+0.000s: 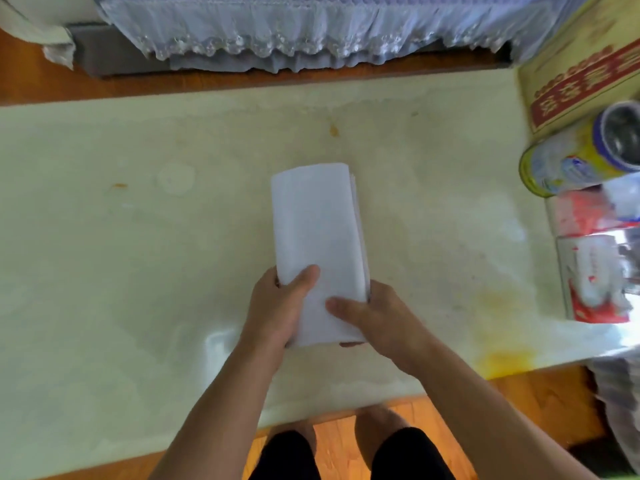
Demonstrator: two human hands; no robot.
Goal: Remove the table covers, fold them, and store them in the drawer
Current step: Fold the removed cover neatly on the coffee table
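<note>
Folded white table cover (318, 244) sits at the centre of the frame over the pale surface (104, 271). My left hand (280, 306) and right hand (374, 317) both grip its near end, thumbs pressed on top, edges stacked along its right side.

My one head camera looks steeply down and forward from close above the pale table (121, 271), its far edge at frame top.
</note>
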